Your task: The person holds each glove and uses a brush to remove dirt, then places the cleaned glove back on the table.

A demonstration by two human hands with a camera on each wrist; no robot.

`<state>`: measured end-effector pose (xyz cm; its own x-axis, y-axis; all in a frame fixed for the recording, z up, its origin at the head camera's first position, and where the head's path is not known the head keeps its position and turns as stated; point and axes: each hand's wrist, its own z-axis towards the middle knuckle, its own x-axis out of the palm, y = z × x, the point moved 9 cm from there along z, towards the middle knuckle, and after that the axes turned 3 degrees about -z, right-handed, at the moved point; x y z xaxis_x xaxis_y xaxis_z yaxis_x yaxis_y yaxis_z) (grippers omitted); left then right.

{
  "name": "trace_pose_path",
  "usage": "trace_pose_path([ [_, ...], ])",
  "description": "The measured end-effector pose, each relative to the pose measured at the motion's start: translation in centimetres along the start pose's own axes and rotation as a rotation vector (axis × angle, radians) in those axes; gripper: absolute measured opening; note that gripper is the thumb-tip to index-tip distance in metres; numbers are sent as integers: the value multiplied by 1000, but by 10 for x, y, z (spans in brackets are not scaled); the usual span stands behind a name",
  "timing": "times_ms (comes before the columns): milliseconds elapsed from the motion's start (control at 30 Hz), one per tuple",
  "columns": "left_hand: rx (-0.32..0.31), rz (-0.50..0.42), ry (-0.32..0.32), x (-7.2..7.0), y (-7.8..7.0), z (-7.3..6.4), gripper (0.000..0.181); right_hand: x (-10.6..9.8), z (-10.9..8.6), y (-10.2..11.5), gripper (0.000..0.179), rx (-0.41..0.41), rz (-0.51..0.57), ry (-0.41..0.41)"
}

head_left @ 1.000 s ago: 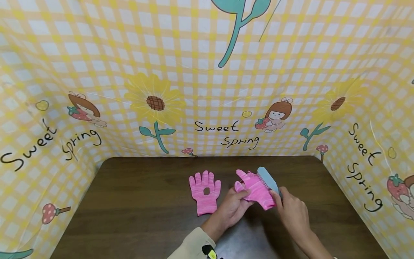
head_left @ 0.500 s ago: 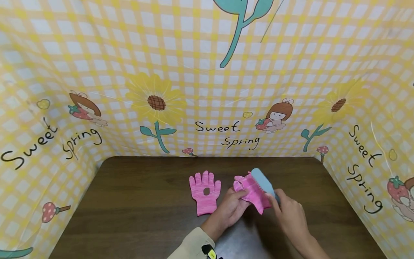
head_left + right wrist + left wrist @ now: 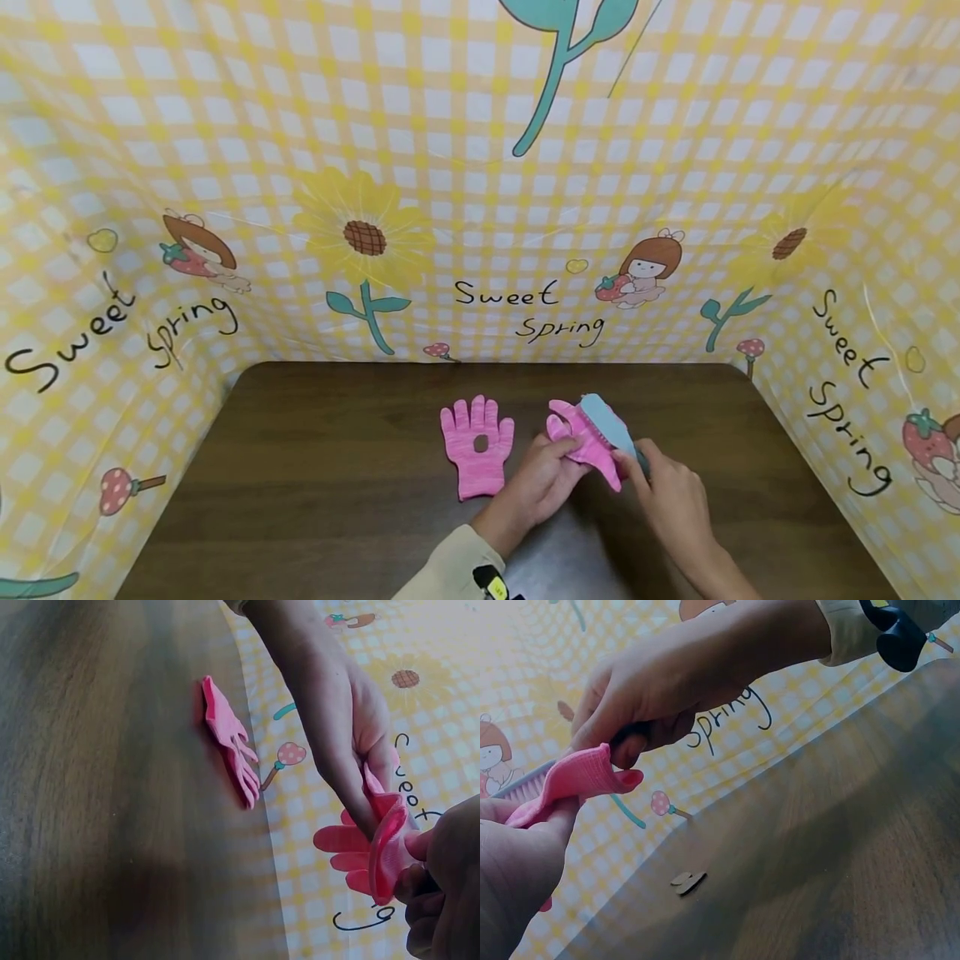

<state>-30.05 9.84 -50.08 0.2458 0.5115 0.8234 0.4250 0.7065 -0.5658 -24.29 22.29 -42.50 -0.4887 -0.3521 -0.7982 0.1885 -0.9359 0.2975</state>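
My left hand (image 3: 542, 483) pinches a pink knitted glove (image 3: 595, 451), its thumb on top of the fabric. In my right hand (image 3: 675, 496) is a light-blue brush (image 3: 608, 422), gripped by its dark handle. The bristles (image 3: 531, 784) face down against the glove, and the brush head covers part of it in the head view. Seen from the right wrist, the cuff (image 3: 389, 859) gapes toward the right hand, with glove fingers (image 3: 343, 840) hanging beyond. A second pink glove (image 3: 472, 471) lies flat to the left, fingers pointing away, with a dark oval spot on its palm.
Beneath the hands is a dark wooden table (image 3: 315, 467). Yellow-checked cloth (image 3: 480, 208) with printed flowers rises behind it and at both sides. Small tan flat pieces (image 3: 688, 882) show on the tabletop in the left wrist view.
The brush has shifted left over the held glove in my right hand. The glove's cuff has swung and bent beneath it. My left hand keeps nearly the same place; the other glove lies still.
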Motion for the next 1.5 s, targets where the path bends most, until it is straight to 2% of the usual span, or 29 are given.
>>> trace_pose_path([
  [233,9,7,14,1,0,0,54,2,3,-8,18,36,-2,11],
  [467,22,18,24,2,0,0,53,2,3,-12,19,40,-11,3],
  [900,5,33,8,0,0,-2,54,2,1,-18,18,52,-15,5],
  [1133,3,28,21,2,0,-3,55,2,1,-19,18,43,-21,-6],
  [1500,11,33,35,2,-1,-7,55,5,0,-25,19,77,-13,18],
])
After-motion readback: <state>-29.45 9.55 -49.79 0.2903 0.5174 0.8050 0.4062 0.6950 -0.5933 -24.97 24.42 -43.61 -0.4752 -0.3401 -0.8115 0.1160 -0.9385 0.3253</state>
